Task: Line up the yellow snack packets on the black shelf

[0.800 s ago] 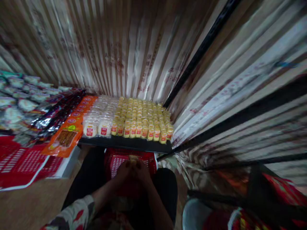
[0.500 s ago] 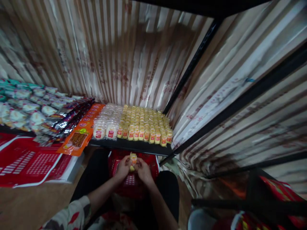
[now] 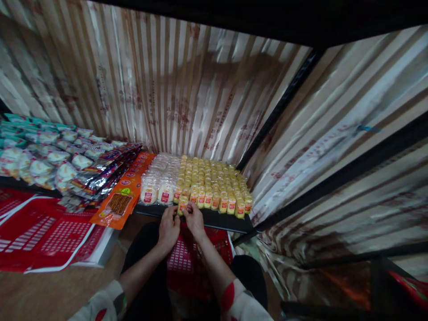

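A small yellow snack pack (image 3: 182, 204) with a red-and-white label is held upright at the front edge of the black shelf (image 3: 214, 218). My left hand (image 3: 169, 226) grips it from the left, fingers closed. On its other side my right hand (image 3: 194, 219) pinches it between thumb and fingers. Just behind stand rows of matching yellow snack packs (image 3: 214, 178), several deep. Left of these are rows of clear-wrapped white round snacks (image 3: 157, 178) with red labels. Below my hands a red bag (image 3: 182, 258) with a white grid print lies between my knees.
A flat orange snack bag (image 3: 118, 196) overhangs the shelf edge, beside silver-and-purple packets (image 3: 103, 171) and several white-and-green packets (image 3: 47, 156). Another red bag (image 3: 50, 232) lies at the left. Black shelf posts (image 3: 284, 107) and a striped curtain (image 3: 174, 89) close off the back and right.
Both hands have moved up and forward with the yellow snack pack, from above the red bag to the shelf's front edge. The camera view has shifted slightly.
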`<state>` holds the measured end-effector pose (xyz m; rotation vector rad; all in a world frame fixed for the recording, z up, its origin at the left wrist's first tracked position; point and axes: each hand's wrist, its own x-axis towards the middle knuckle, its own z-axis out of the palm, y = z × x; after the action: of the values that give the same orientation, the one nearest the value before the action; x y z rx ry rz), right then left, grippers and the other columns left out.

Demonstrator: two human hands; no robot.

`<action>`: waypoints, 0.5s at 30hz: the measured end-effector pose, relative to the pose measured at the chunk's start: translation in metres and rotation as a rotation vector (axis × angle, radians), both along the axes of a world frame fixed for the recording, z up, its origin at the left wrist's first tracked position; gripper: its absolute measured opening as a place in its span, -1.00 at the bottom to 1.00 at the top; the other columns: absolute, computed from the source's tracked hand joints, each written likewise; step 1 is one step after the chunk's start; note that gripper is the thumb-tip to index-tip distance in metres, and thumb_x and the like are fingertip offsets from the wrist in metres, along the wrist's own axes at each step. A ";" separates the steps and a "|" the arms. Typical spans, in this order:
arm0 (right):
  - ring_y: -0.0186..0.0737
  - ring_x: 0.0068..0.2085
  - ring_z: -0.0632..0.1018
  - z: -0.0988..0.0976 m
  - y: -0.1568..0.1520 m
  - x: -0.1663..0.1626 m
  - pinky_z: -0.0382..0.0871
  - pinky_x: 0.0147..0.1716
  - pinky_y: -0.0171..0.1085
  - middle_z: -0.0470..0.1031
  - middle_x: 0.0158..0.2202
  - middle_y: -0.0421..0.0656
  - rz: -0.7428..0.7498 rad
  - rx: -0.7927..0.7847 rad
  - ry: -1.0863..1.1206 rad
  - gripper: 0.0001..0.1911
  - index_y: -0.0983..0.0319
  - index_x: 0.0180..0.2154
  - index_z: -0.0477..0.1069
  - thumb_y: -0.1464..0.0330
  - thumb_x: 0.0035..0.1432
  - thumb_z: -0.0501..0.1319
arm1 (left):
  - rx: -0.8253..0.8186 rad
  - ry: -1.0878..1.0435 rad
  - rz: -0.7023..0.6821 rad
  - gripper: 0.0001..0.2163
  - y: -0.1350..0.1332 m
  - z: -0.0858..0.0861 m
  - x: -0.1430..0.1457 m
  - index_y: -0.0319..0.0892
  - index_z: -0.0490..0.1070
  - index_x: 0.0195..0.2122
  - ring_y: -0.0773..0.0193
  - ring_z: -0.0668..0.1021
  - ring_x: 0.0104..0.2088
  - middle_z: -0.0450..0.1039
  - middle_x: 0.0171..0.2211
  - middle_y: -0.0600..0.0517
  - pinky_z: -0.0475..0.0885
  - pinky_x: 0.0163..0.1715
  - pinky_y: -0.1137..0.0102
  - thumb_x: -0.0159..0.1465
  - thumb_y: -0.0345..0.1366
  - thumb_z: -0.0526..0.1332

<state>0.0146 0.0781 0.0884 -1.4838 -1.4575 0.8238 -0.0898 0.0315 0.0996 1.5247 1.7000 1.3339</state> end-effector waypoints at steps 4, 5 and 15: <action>-0.32 -0.34 0.51 0.001 0.008 -0.012 0.40 -0.24 -0.30 0.50 -0.32 -0.21 -0.027 0.034 -0.066 -0.83 0.19 -0.27 0.37 0.39 0.02 0.15 | 0.054 0.058 -0.062 -0.69 0.009 -0.013 -0.005 -0.20 0.36 -0.09 0.19 0.41 0.04 0.35 0.01 -0.11 0.31 0.09 0.19 0.17 -0.46 -0.03; -0.32 -0.35 0.51 0.001 0.009 -0.014 0.40 -0.25 -0.30 0.49 -0.32 -0.19 -0.038 0.044 -0.083 -0.84 0.20 -0.27 0.38 0.39 0.02 0.15 | 0.061 0.073 -0.072 -0.68 0.010 -0.016 -0.006 -0.20 0.36 -0.09 0.18 0.39 0.07 0.33 0.04 -0.12 0.30 0.10 0.17 0.18 -0.46 -0.04; -0.25 -0.32 0.51 -0.003 0.014 -0.031 0.38 -0.29 -0.29 0.47 -0.27 -0.13 -0.087 0.024 -0.159 -0.71 0.22 -0.13 0.32 0.39 0.05 0.11 | 0.168 0.196 -0.124 -0.57 0.021 -0.045 -0.016 -0.31 0.31 0.02 0.15 0.26 0.19 0.22 0.15 -0.20 0.21 0.18 0.18 0.13 -0.55 -0.08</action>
<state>-0.0161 0.0926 0.0851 -1.6128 -1.5019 0.6456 -0.1058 0.0526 0.0550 1.8795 1.6097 1.3272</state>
